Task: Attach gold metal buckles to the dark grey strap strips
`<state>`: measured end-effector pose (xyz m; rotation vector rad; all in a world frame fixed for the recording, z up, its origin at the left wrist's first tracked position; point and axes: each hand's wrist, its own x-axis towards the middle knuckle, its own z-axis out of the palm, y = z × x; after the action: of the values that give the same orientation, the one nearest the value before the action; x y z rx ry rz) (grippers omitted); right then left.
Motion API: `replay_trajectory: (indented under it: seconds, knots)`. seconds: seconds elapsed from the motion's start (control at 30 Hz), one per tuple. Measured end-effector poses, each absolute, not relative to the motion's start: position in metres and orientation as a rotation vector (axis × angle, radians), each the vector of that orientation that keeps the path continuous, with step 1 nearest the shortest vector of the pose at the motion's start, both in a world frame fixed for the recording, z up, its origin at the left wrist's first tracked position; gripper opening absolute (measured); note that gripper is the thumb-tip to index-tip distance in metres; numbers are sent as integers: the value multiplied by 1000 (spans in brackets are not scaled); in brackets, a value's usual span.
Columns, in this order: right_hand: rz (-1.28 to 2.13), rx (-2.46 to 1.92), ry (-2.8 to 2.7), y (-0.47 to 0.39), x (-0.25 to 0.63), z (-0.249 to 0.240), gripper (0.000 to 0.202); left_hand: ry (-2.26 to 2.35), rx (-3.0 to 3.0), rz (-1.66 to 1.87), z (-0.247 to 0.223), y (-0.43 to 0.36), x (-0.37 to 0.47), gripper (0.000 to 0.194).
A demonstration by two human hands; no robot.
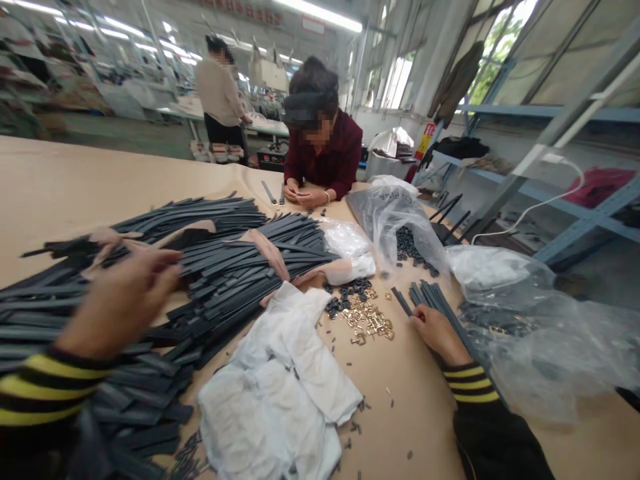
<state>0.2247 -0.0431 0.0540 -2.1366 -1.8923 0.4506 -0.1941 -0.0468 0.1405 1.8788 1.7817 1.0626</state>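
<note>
My right hand [436, 332] is closed at the right, fingers pinched on a dark strap [401, 301] whose end sticks out past them. Beside and partly under this hand lies a small bundle of similar dark straps [436, 297]. Over on the left, my left hand [123, 297] hovers above a large heap of dark straps [235, 267]; motion blurs its bent fingers, and I cannot make out anything in them. Between my hands are gold-coloured buckles [367, 318], small black loops [345, 293] and a crumpled white cloth [280, 387].
Across the table [400, 413] a person in a dark red top [325, 160] leans over small work. Clear plastic bags [540, 320] lie at the right, and another bag [395, 207] spills black loops. Peach-coloured ties [267, 253] cross the heap. Blue shelving [550, 193] stands beyond.
</note>
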Motion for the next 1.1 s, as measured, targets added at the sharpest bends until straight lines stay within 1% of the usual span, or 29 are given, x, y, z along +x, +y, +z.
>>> replay_trajectory:
  seconds: [0.07, 0.17, 0.23, 0.33, 0.5, 0.73, 0.93, 1.03, 1.1]
  knots:
    - [737, -1926, -1906, -47, 205, 69, 11, 1631, 1807, 953, 122, -51, -157, 27]
    - [1377, -1502, -1795, -55, 171, 85, 14, 1264, 1415, 827, 91, -42, -79, 24]
    - [1601, -1364, -1702, -58, 156, 87, 17, 1181, 1216, 819, 73, -31, -38, 20]
    - [1661, -1317, -1589, -55, 151, 76, 20, 1163, 1139, 889, 49, -18, -11, 15]
    - [1721, -1298, -1488, -49, 156, 51, 17, 1133, 1117, 917, 26, -17, -10, 14]
    - [1710, -1376, -1418, -53, 144, 45, 15, 1119, 1071, 847, 20, -18, -10, 14]
    - [1751, -1304, -1319, -54, 136, 45, 14, 1113, 1120, 834, 10, -18, -10, 14]
    - [1760, -1242, -1276, -54, 135, 43, 13, 1175, 1255, 860, 11, -20, -9, 12]
    - [1746, -1216, -1255, -54, 135, 40, 13, 1280, 1484, 989, 14, -24, -8, 9]
